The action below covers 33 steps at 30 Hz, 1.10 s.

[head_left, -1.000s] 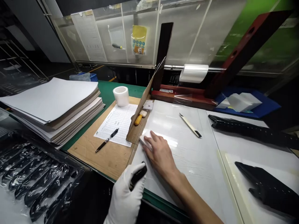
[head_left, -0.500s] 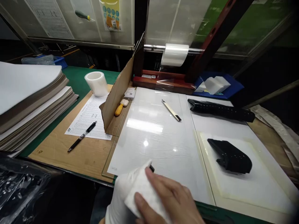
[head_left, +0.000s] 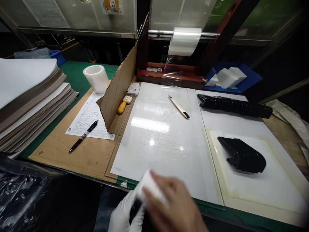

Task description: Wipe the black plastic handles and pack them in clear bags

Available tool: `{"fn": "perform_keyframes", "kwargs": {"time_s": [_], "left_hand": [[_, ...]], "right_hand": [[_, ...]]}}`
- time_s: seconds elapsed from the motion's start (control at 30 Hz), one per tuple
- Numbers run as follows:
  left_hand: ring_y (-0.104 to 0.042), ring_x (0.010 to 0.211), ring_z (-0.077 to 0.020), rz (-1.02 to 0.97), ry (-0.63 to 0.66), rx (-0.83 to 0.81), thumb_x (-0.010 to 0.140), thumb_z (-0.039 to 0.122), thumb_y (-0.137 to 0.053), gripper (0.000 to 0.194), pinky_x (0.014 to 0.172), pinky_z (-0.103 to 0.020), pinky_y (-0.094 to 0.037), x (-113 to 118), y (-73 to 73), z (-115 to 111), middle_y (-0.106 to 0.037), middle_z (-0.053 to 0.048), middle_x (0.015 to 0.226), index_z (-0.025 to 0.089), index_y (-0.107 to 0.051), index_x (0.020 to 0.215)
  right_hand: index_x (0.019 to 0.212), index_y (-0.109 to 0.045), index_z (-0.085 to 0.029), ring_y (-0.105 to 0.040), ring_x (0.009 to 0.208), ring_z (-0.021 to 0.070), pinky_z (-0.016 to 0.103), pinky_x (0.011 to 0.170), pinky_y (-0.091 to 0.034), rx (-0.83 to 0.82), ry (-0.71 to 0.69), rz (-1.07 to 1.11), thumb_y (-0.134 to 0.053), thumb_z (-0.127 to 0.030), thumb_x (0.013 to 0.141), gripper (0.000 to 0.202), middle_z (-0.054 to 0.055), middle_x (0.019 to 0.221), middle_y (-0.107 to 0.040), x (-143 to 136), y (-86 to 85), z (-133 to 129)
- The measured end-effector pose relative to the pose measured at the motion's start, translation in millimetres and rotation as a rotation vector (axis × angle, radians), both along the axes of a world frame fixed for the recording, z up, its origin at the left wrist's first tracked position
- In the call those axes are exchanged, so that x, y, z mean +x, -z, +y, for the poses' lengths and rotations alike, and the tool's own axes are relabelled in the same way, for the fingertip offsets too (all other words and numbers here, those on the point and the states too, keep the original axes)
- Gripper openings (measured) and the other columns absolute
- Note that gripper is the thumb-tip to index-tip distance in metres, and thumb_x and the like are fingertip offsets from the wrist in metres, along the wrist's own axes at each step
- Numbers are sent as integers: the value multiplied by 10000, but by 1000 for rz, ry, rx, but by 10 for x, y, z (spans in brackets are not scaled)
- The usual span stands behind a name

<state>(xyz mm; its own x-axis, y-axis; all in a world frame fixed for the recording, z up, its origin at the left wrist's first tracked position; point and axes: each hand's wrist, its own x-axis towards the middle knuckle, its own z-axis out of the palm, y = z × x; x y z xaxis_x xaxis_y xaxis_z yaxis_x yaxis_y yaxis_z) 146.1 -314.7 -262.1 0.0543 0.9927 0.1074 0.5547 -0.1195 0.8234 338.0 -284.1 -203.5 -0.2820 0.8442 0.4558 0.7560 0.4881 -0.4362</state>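
Behind a green counter point(head_left: 72, 72) we see a rail with a film roll point(head_left: 185, 41). Near us, motion blurs our bare right hand point(head_left: 177, 207), its fingertips hard to make out; the fingers are pinched round a white pad point(head_left: 148, 183). Our gloved left hand point(head_left: 124, 212), cut off below, curls round a black piece point(head_left: 135, 206), mostly hidden, just left of the right fingers. Whether pad and piece touch, we cannot tell.

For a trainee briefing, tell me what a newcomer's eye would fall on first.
Probably the white-gloved left hand holding a small black piece, bottom centre, beside the blurred bare right hand gripping a white pad. Next, the curved black part on the white sheet at right.
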Motion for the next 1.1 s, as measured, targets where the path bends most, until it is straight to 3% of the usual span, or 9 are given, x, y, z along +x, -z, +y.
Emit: {"fn": "perform_keyframes", "kwargs": {"time_s": [0.17, 0.27, 0.33, 0.4, 0.5, 0.6, 0.83, 0.97, 1.1], "left_hand": [[-735, 1063, -290, -117, -54, -107, 954, 537, -555, 390, 827, -341, -652, -17, 34, -47, -791, -56, 1082, 301, -730, 1212], [-724, 1087, -299, -171, -67, -143, 933, 475, -617, 355, 914, -379, -621, 0, 12, -16, -772, -60, 1147, 297, -727, 1219], [-726, 1078, -304, -227, -79, -177, 909, 456, -653, 347, 932, -383, -611, 16, 4, -7, -765, -66, 1165, 289, -737, 1201], [-725, 1077, -310, -253, -85, -193, 904, 465, -655, 352, 928, -382, -611, 30, 7, -9, -769, -77, 1149, 273, -746, 1185], [-712, 1108, -295, -294, -90, -201, 912, 496, -640, 379, 984, -367, -580, 38, 30, -20, -763, -84, 1168, 263, -747, 1190], [-717, 1096, -286, -353, -90, -201, 915, 545, -618, 414, 985, -355, -578, 36, 46, -26, -762, -90, 1170, 253, -757, 1173], [-725, 1085, -270, -291, -96, -189, 918, 522, -627, 396, 963, -326, -587, 40, 7, -1, -769, -85, 1154, 244, -756, 1168], [-710, 1117, -265, -340, -112, -211, 904, 519, -648, 385, 984, -317, -571, 51, 4, -4, -768, -77, 1160, 252, -762, 1157], [-716, 1088, -230, -401, -125, -265, 872, 545, -681, 401, 998, -275, -546, 68, -91, 28, -762, -46, 1180, 286, -760, 1166]], "right_hand": [[1337, -629, -223, -690, 837, 204, 277, 644, -609, -47, 22, 72, -596, -364, 972, 393, 109, 1109, -745, -57, 0, -42], [1319, -640, -252, -682, 925, 223, 339, 729, -615, -69, -8, 6, -577, -238, 972, 353, 112, 1271, -686, -4, 19, -19], [1305, -650, -244, -683, 902, 218, 317, 696, -612, -41, -24, 1, -596, -246, 959, 349, 114, 1239, -700, 25, 25, 0], [1293, -653, -232, -678, 887, 216, 310, 686, -608, -15, -53, -1, -604, -248, 951, 346, 118, 1214, -711, 35, 15, 12], [1279, -646, -236, -647, 923, 227, 369, 718, -594, -11, -23, -55, -579, -146, 939, 359, 132, 1338, -644, 31, -22, 21], [1233, -665, -270, -628, 936, 218, 352, 710, -580, 4, -67, -58, -642, -176, 912, 336, 104, 1361, -633, 18, -53, 26], [1211, -677, -201, -607, 927, 237, 378, 689, -577, 12, -70, -75, -617, -156, 929, 292, 165, 1320, -645, 4, -67, 50], [1266, -648, -203, -595, 963, 240, 387, 707, -581, -40, -9, -51, -567, -145, 961, 321, 157, 1331, -636, -13, -81, 31], [1272, -647, -202, -591, 1001, 260, 412, 719, -576, -31, -19, -52, -564, -157, 968, 318, 168, 1358, -613, 53, -72, 68]]}}
